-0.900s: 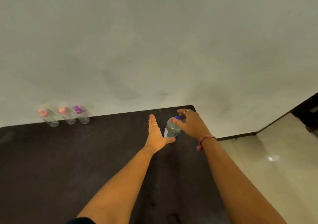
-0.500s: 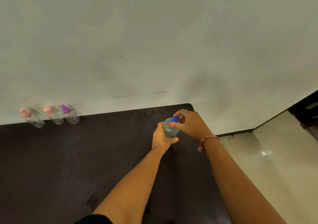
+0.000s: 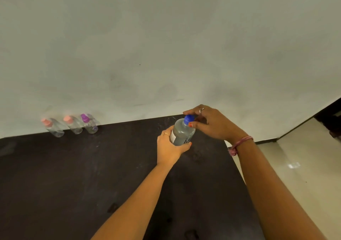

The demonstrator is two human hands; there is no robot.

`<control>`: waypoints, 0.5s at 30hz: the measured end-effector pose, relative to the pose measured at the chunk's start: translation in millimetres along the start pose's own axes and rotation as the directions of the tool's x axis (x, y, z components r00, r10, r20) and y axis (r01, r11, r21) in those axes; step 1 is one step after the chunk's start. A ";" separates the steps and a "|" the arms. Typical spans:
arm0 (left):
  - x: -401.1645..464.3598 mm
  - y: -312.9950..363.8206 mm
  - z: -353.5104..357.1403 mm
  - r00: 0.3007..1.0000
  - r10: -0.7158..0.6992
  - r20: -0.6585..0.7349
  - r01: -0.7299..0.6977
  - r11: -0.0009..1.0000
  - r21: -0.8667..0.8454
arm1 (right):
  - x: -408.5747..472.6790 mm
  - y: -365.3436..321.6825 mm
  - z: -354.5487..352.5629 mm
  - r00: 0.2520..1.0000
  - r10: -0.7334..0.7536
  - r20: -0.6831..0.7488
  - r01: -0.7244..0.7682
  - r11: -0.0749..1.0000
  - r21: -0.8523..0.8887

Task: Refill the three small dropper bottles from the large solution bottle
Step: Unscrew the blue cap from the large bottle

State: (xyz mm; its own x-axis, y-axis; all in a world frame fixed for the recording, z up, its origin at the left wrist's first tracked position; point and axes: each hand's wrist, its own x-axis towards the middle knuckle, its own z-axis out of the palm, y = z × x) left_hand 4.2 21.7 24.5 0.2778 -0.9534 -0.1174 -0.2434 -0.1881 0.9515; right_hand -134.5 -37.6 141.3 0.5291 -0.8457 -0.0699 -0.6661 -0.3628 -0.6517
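The large solution bottle [image 3: 183, 132] is clear with a blue cap [image 3: 188, 119] and a white label. My left hand [image 3: 170, 146] wraps around its body from the left. My right hand [image 3: 212, 123] pinches the blue cap from the right with thumb and fingers. Three small clear dropper bottles stand in a row against the wall at the far left of the dark table [image 3: 73, 175]: one with a pink cap [image 3: 52, 127], another with a pink cap [image 3: 73, 124], and one with a purple cap [image 3: 89, 123]. All three are capped.
A plain pale wall [image 3: 166, 46] rises directly behind the table. The table's right edge runs close by my right forearm, with shiny cream floor [image 3: 295, 166] beyond it. A dark doorway or furniture shows at the far right.
My left hand went from open beside the large bottle to closed around its body. My right hand stays on the blue cap. The bottle looks raised and tilted slightly.
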 end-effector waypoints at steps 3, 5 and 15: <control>-19.3 16.9 -26.2 0.996 0.068 -0.048 -0.069 0.997 -0.015 | -13.3 -31.1 -11.5 0.998 -0.059 0.035 0.059 0.998 0.011; -34.1 28.2 -43.7 0.994 0.096 -0.059 -0.098 0.995 -0.032 | -23.9 -56.9 -18.5 0.996 -0.078 0.050 0.078 0.997 -0.006; -89.0 56.4 -115.0 0.998 0.064 0.028 -0.062 0.994 -0.091 | -48.6 -160.5 -20.4 0.985 -0.175 0.004 0.169 0.948 -0.269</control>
State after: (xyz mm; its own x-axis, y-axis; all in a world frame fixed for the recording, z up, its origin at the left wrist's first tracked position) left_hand 72.6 123.1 121.3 0.2356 -0.9698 -0.0639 -0.1742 -0.1068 0.9789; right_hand -64.0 53.8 264.7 0.6392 -0.7679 0.0424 -0.6834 -0.5925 -0.4265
